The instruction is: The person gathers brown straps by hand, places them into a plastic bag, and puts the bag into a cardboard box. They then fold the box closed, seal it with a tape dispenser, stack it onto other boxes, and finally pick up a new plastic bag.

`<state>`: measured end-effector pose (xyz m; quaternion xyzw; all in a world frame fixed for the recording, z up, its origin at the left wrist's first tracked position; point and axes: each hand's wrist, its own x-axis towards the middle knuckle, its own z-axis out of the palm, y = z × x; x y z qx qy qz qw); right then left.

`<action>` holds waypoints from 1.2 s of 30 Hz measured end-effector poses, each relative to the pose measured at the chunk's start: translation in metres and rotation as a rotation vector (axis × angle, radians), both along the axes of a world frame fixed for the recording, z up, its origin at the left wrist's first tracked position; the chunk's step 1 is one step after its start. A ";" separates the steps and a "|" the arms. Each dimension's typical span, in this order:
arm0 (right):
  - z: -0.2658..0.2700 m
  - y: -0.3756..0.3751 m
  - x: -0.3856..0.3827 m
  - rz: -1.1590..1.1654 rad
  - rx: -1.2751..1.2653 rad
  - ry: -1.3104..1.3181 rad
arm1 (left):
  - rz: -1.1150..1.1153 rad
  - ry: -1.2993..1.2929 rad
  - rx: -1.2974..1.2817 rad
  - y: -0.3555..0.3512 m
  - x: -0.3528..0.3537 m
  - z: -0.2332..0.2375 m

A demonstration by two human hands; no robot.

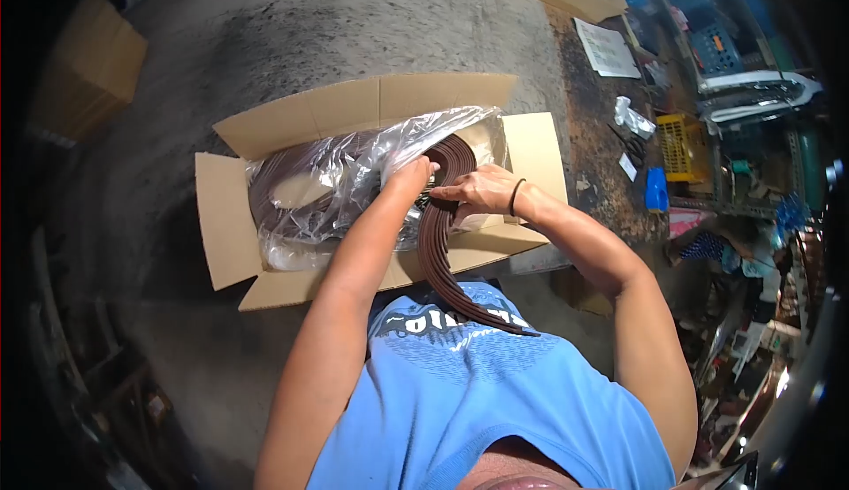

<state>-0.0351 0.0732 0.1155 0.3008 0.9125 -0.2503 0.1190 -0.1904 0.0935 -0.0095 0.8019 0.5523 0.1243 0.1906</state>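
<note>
Brown strips (pixel 435 241) partly within open carton (pixel 226 218).
Right grip (pixel 473 192) clamped on brown strips, which trail below it; left grip (pixel 414 175) just beside, at clear plastic (pixel 389 141), closure indeterminable.

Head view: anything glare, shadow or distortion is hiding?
Head view: glints on the clear film partly mask the coils beneath; brown strips read clearly; the cardboard box at far left is dim and soft; wide-lens curvature bends the scene, and the picture's corners go black.
</note>
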 end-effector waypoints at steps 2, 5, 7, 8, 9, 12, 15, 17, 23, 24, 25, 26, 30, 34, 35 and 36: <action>-0.014 0.013 -0.001 0.192 0.068 -0.008 | -0.032 0.030 0.021 -0.004 -0.002 0.004; -0.012 0.021 -0.004 0.331 0.080 0.163 | -0.057 0.090 0.037 -0.011 -0.010 0.011; -0.040 0.026 -0.005 0.424 -0.022 0.530 | -0.079 0.148 0.036 -0.019 -0.021 0.018; -0.051 0.026 0.000 0.449 -0.029 0.567 | -0.096 0.174 0.030 -0.026 -0.025 0.021; -0.048 0.026 0.004 0.404 -0.143 0.537 | -0.116 0.195 0.023 -0.032 -0.028 0.025; -0.042 0.032 0.020 0.302 -0.307 0.534 | -0.050 0.068 -0.233 -0.052 -0.028 0.051; -0.042 0.039 0.032 0.190 -0.359 0.647 | 0.293 0.157 0.287 -0.072 -0.020 0.104; -0.044 0.043 0.035 0.150 -0.394 0.689 | 0.524 0.183 0.253 -0.079 -0.019 0.109; -0.047 0.052 0.032 0.083 -0.426 0.717 | 0.437 0.270 0.529 -0.098 -0.066 0.012; -0.045 0.053 0.031 0.095 -0.424 0.726 | 0.848 -0.140 0.068 -0.094 -0.041 0.060; -0.042 0.054 0.031 0.061 -0.452 0.726 | 1.205 -0.568 -0.422 -0.092 -0.025 0.089; -0.040 0.055 0.031 0.029 -0.479 0.725 | 1.212 -0.563 -0.410 -0.089 -0.021 0.091; -0.044 0.059 0.028 -0.005 -0.487 0.742 | 1.372 -1.351 -0.306 -0.087 -0.019 0.087; -0.033 0.057 0.028 -0.023 -0.481 0.727 | 1.183 -1.554 -0.235 -0.099 -0.022 0.081; -0.038 0.059 0.026 -0.017 -0.472 0.749 | 1.261 -1.209 -0.163 -0.099 -0.009 0.095; -0.037 0.059 0.025 -0.010 -0.470 0.757 | 1.311 -0.864 -0.092 -0.100 0.001 0.107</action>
